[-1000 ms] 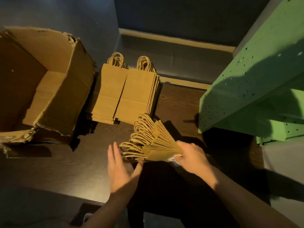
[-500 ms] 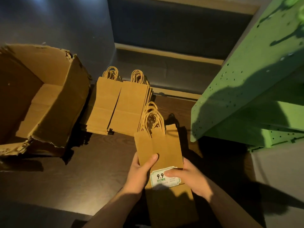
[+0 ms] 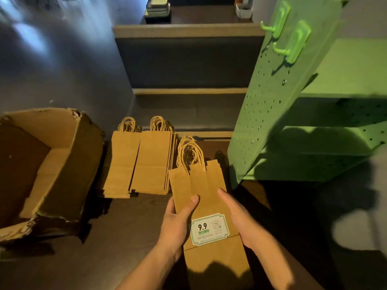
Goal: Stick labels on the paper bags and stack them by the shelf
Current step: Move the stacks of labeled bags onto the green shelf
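Observation:
I hold a flat bundle of brown paper bags (image 3: 201,191) upright in front of me, handles pointing away. The top bag carries a white and green label (image 3: 210,229) reading 9.9. My left hand (image 3: 178,222) grips the bundle's left edge, thumb laid over the front. My right hand (image 3: 240,220) cups the right edge, its fingers hidden behind the bags. Two stacks of brown bags (image 3: 142,164) lie on the dark floor just beyond, between the cardboard box and the green shelf (image 3: 272,114).
A torn open cardboard box (image 3: 52,164) lies on its side at the left. The green pegboard shelf with two hooks (image 3: 293,42) rises at the right. Dark steps (image 3: 188,91) climb straight ahead, with a pile of books (image 3: 158,7) on top.
The bundle was fanned and edge-on a second ago; it now faces me squared up. My left hand has closed on its left edge, and my right hand slid off the label to the right edge.

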Available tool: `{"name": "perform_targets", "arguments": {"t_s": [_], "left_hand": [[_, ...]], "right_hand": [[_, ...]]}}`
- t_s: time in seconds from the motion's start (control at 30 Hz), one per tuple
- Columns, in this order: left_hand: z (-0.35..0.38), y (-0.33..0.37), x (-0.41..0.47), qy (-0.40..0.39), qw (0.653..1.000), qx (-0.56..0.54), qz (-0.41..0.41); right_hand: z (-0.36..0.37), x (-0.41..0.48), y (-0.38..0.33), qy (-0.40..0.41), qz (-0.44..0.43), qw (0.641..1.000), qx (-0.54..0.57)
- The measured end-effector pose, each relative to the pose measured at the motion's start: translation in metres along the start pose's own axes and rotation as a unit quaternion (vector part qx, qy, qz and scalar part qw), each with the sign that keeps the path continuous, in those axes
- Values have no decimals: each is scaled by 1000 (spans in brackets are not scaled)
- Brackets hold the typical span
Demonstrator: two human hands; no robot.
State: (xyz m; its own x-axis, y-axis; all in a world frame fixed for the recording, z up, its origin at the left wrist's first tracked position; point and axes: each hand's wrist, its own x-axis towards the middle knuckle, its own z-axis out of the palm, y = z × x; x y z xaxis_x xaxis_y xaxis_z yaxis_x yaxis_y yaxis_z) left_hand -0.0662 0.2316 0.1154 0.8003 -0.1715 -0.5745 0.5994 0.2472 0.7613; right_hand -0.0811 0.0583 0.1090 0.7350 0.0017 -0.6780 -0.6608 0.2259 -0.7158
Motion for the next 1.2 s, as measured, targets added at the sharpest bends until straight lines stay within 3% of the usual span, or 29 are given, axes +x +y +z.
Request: {"name": "perform_targets", "arguments": {"t_s": [0.13,0.33,0.47,0.73,0.9,1.03,1.2], "left_hand": [[2,-1,-7,-22,999,34,-17],[6,-5,-10,-117,986,107,-57],[16,-15,-14,-184,967,134,-116],[76,-33,-8,-236,941,197,-146],[118,-46,6,-248,934,206,-152],[151,-59,33,-240,924,247,-167],[186,-73,68,-209,939,199,-184]], "right_hand": [[-2,-16,-2,13,-3,999,43],[-9,-51,11,63,-9,994,88],[-16,-72,25,122,-16,980,157],[-55,-105,26,192,-14,946,259],[-98,-113,9,194,-34,945,260],[-138,-89,2,203,-3,953,224],[-180,-59,-15,214,34,954,205]]}}
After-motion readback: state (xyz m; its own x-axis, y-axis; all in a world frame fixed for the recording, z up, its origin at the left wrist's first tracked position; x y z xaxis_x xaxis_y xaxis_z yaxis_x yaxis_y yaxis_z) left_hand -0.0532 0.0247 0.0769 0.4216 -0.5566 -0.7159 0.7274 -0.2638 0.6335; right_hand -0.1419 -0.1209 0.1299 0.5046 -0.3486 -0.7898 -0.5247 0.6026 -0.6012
